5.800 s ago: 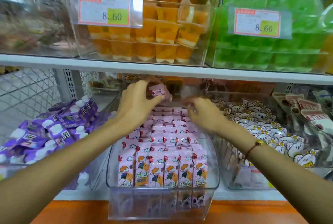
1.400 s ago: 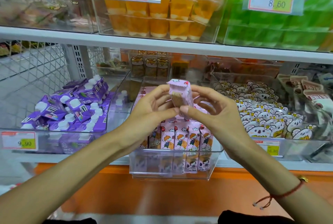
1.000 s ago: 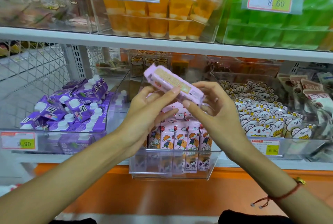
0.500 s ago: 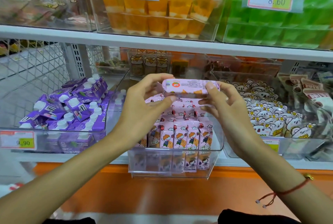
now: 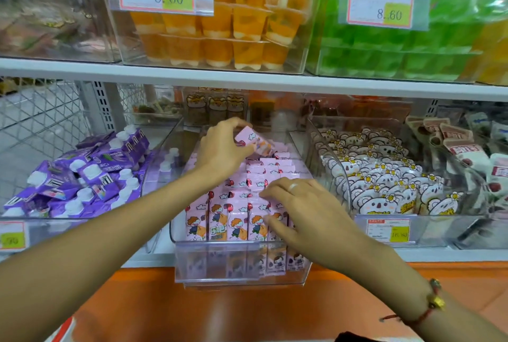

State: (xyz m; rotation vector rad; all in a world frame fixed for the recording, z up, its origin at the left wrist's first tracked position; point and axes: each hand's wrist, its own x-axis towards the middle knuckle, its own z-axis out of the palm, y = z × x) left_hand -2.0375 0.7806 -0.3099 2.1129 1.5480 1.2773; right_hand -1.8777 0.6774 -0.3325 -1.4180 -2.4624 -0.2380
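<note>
A clear plastic bin [image 5: 242, 267] juts out from the lower shelf, packed with rows of upright pink cartoon packets [image 5: 236, 220]. My left hand [image 5: 222, 149] grips one pink packet [image 5: 254, 143] over the back rows of the bin, tilted. My right hand [image 5: 299, 209] lies lower, with its fingers spread and fairly straight on the tops of the front right packets. It holds nothing.
Purple spouted pouches [image 5: 82, 174] fill the bin on the left, white koala packets [image 5: 384, 185] the bin on the right. An upper shelf [image 5: 247, 77] carries orange jelly cups [image 5: 233, 28] and green jelly packs [image 5: 398, 44]. An orange ledge [image 5: 220, 311] runs below.
Both hands held the pink packet level above the bin half a second ago. Now only my left hand has it, farther back, and my right hand has dropped onto the front packets.
</note>
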